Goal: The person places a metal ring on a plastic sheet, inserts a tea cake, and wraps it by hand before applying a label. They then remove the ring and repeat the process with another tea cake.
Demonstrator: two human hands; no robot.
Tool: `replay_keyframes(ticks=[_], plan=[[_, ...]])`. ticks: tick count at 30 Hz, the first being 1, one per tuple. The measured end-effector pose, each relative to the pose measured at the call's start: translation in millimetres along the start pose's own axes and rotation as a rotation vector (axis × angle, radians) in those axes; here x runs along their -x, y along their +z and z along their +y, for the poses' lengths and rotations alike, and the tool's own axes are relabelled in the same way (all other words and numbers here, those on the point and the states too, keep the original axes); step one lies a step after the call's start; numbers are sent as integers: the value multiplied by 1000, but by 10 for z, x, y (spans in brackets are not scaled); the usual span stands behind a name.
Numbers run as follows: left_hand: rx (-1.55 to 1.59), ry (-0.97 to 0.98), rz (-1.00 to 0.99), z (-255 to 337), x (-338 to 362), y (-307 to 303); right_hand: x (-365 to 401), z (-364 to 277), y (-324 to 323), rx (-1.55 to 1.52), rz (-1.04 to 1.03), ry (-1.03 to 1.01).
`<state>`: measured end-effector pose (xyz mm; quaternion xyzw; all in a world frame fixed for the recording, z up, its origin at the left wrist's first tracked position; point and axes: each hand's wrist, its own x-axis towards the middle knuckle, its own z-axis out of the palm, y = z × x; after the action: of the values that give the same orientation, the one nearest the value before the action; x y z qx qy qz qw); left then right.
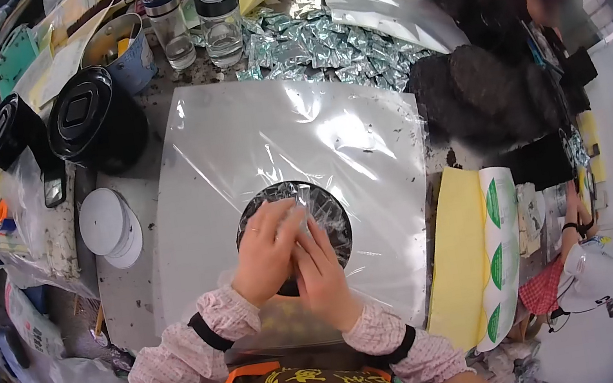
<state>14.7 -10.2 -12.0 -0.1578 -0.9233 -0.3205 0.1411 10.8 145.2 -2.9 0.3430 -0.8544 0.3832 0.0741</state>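
A round black container (344, 233) stands in front of me on a sheet of clear plastic, filled with small shiny clear-wrapped packets (324, 216). Over its near half, my left hand (270, 240) lies with its fingers stretched out to the right across the packets. My right hand (324, 272) meets it from the right, fingers extended and pointing away from me. The two hands touch and overlap. A clear piece of wrap stands up beside the left fingertips. My palms and thumbs are partly hidden, so anything beneath them cannot be made out.
The clear plastic sheet (214, 158) covers the worktable. Behind it lie a heap of green-silver packets (347, 39), two glass jars (223, 33) and a dark pile (482, 94). Black containers (95, 116) and white discs (106, 221) are left, yellow sheets (454, 249) right. Other people work at right.
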Motion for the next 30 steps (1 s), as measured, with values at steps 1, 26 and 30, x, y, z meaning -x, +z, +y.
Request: replay_keyframes(ticks=[1, 26, 30], plan=[[-16, 0, -32, 30, -17, -42, 33, 42, -28, -25, -37, 12], [-260, -65, -312, 160, -76, -97, -1966, 2737, -743, 63, 193, 399], [-273, -73, -334, 168, -85, -98, -2262, 2735, -478, 96, 16, 319]])
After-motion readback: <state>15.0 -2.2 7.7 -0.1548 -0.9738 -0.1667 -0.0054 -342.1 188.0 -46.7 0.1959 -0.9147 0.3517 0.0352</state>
